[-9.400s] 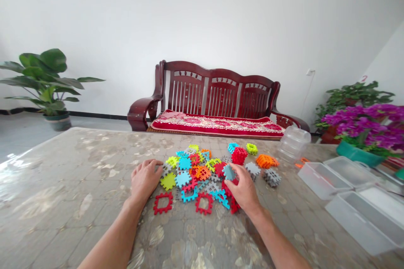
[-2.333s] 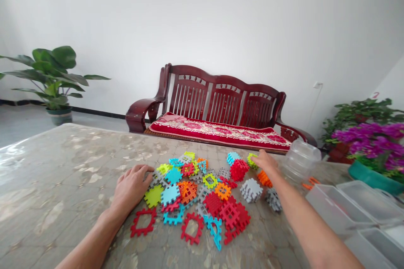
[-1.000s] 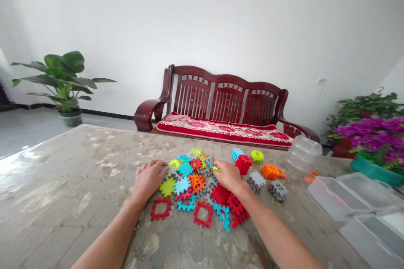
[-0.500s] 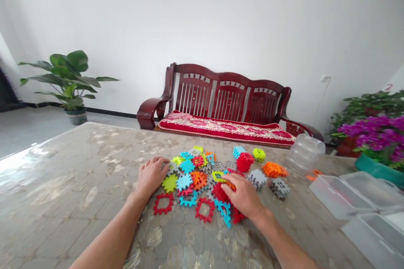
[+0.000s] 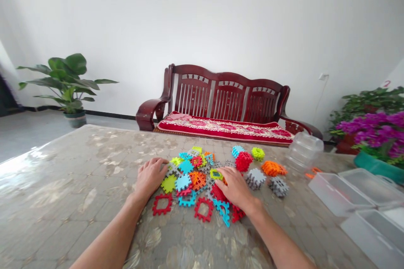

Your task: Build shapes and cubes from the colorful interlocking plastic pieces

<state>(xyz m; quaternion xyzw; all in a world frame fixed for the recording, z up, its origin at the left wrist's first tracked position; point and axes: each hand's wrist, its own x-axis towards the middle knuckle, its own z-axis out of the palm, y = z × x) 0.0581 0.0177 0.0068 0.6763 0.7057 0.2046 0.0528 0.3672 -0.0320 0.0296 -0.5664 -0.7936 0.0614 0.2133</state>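
Standing in the room here, and the action's all at the right hand [image 5: 235,185]: palm down, fingers half curled, thumb a bit apart, right over the near right side of a messy heap of toothed plastic pieces. A lime frame piece [image 5: 212,174] sits right at its fingertips, with something blue showing through the middle. Can't tell from here if it's pinched or just touched.

The left hand [image 5: 150,178] lies palm down against the heap's left edge, fingers loosely bent with nothing visible in their grip, just beside a lime square [image 5: 168,183].

Elbow-room-wise, the left hand has the better deal: patterned tabletop [image 5: 72,201] runs well out to its left before the table edge. Nearer the person than the hands, a red frame [image 5: 155,206] lies below the left one and a cyan triangle [image 5: 227,212] below the right wrist, then tabletop toward the body.

The right hand is more boxed in. Just past it is a red stack [image 5: 243,162]; to its right, close by, a pale grey stack [image 5: 256,178], then a dark grey stack [image 5: 279,187] and an orange stack [image 5: 274,168]. Well off to its right, clear boxes [image 5: 362,243] take up that side.
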